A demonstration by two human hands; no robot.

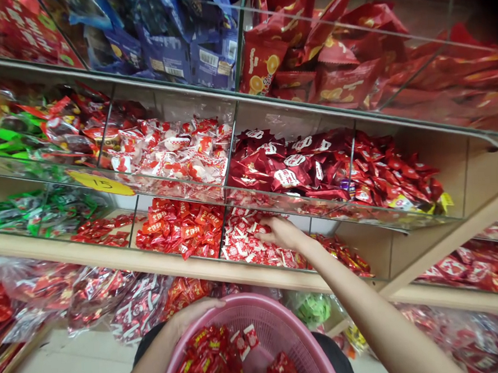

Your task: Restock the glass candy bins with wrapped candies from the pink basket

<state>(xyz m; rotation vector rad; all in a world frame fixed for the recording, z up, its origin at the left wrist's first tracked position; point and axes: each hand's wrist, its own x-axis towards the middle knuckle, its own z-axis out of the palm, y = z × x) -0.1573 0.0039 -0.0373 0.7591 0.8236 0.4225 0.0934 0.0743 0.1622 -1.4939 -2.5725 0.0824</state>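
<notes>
A pink plastic basket [293, 324] sits low in front of me, between my knees. My left hand [200, 312] is closed on its upper left rim. Inside lie red-wrapped candies [208, 352] with yellow lettering, a few red-and-white candies [245, 342] and another red bunch [283, 371]. My right hand [282, 233] reaches into a lower-shelf compartment, just over a pile of small red-and-white candies [247, 234]. Its visible fingers are spread apart at the pile; the fingertips are partly lost among the wrappers.
Glass dividers part the shelf's red candies [184, 227], dark red packets [294, 164] and green candies [64, 206]. A glass front with a yellow price tag [101, 182] overhangs the lower shelf. Bagged candies [138, 303] lie underneath. Red snack bags [309, 59] fill the top.
</notes>
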